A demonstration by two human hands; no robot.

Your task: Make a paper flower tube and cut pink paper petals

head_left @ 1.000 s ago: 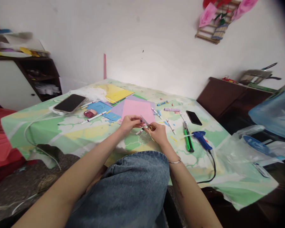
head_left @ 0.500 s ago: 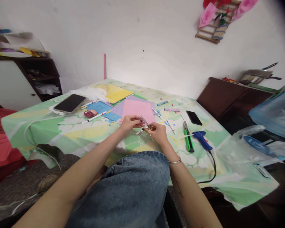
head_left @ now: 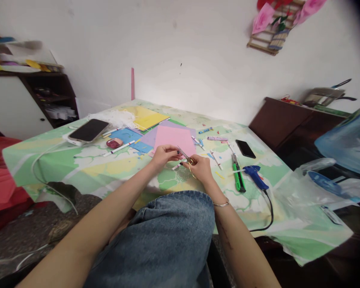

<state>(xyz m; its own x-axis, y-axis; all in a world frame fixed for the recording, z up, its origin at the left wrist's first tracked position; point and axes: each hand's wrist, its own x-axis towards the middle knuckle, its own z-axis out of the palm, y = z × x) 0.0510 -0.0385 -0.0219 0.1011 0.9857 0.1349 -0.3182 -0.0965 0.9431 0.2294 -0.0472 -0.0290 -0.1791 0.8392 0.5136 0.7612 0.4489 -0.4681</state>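
Note:
My right hand (head_left: 200, 168) is closed on a small pair of scissors (head_left: 189, 160) with gold-coloured handles; the blades point up and left toward my other hand. My left hand (head_left: 165, 157) is pinched shut near the blade tips, and whatever lies between its fingertips is too small to make out. Just beyond both hands lies a pink sheet of paper (head_left: 174, 139) on top of a purple sheet (head_left: 150, 137). A white marker (head_left: 177, 166) rests on the cloth between and below the hands.
Right of my hands lie a green utility knife (head_left: 237, 176), a blue glue gun (head_left: 256, 177) with a black cord, and a black phone (head_left: 245, 149). To the left are blue sheets (head_left: 123, 136), a white marker (head_left: 119, 148) and a larger phone (head_left: 88, 130). Yellow paper (head_left: 150, 118) lies behind.

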